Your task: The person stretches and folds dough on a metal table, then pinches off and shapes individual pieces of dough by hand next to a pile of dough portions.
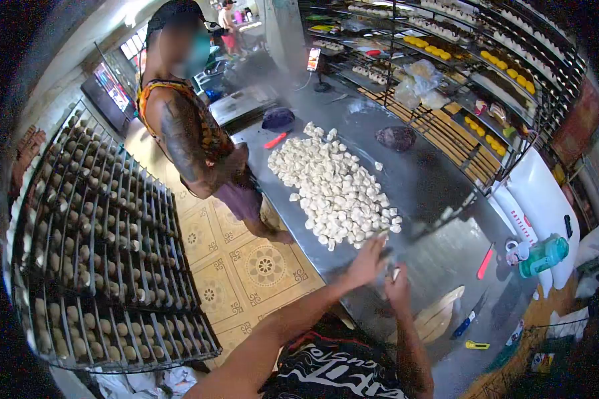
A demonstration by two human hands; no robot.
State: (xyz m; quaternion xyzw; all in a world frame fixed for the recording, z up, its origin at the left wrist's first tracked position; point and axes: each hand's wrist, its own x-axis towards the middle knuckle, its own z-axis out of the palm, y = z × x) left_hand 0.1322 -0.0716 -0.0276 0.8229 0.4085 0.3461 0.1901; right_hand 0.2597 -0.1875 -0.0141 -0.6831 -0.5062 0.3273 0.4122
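A large heap of small white dough pieces (pixel 339 186) covers the middle of the grey metal table (pixel 432 193). At the heap's near edge, my left hand (pixel 368 261) reaches with its fingers stretched out and apart. My right hand (pixel 397 287) is just to its right, closed around a small white piece that looks like dough (pixel 396 272). Right of my right hand, a flat strip of pale dough (pixel 439 316) lies on the table.
A person (pixel 186 113) stands at the table's left side. Racks of dough balls (pixel 100 253) fill the left; shelves with trays (pixel 446 53) stand behind. On the table's right are a red-handled tool (pixel 486 261), blue knife (pixel 464 324), yellow cutter (pixel 477 345) and green bottle (pixel 544 257).
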